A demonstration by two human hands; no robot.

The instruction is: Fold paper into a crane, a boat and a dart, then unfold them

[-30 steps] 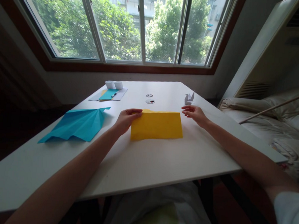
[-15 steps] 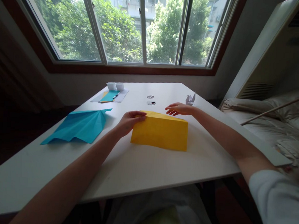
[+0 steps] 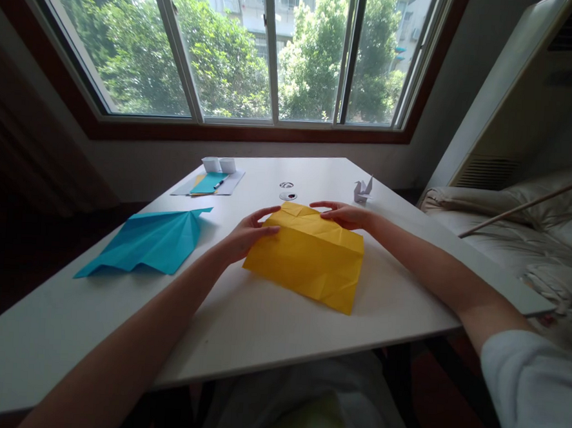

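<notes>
**Op:** Right, logging it. Yellow folded sheet lies mid-worktop, just near of the two small round discs. Left hand sits at its far-left corner, right hand on the far edge toward the right.

**Obs:** Fingers?

**Op:** Left: spread open, tips resting on the corner and the thumb alongside, nothing pinched that I can see. Right: laid flat, fingers extended over the far fold, pressing and not clasping. Neither is closed round the paper.

**Obs:** Orientation?

**Op:** Long axis runs left to right but skewed, the right end swung nearer to me. Near-right corner points toward the near edge of the worktop. A small flap shows along the far edge.

**Obs:** Handling?

**Op:** My judgement: very light, thin, already creased in several lines, so it will hold a fold but buckle if pushed from one end. Likely to slide on the smooth white surface. Best held at the far corners or along the far fold, with flat pressure.

**Obs:** Around it?

**Op:** Blue folded paper well to the left, a white paper crane far right, loose sheets with two white cups far left.
</notes>
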